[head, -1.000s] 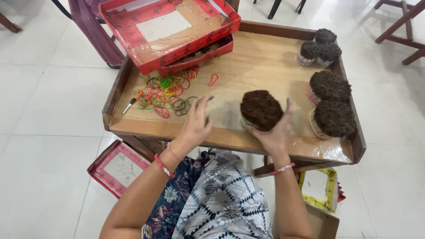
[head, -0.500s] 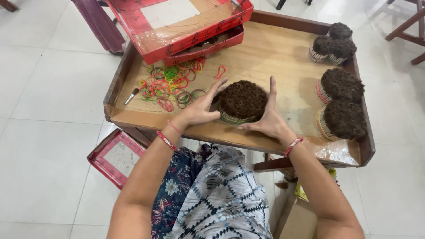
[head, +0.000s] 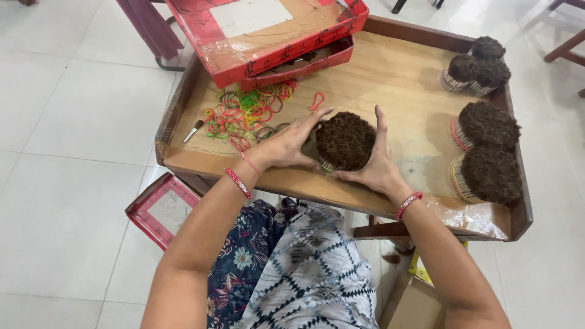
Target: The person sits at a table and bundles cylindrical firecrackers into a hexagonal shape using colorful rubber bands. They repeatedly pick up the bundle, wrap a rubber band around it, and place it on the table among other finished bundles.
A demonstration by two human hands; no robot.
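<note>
Both hands have closed in: left hand [head: 287, 145] and right hand [head: 379, 163] now cup the round dark-brown fibre bundle [head: 345, 140] from either side, near the wooden bench's [head: 396, 79] front edge, beside scattered coloured rubber bands [head: 247, 111].

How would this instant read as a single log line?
left hand: cupping round dark-tipped bundle | right hand: cupping its other side | bundle: on wooden tray | rubber bands: loose, beside left hand
</note>
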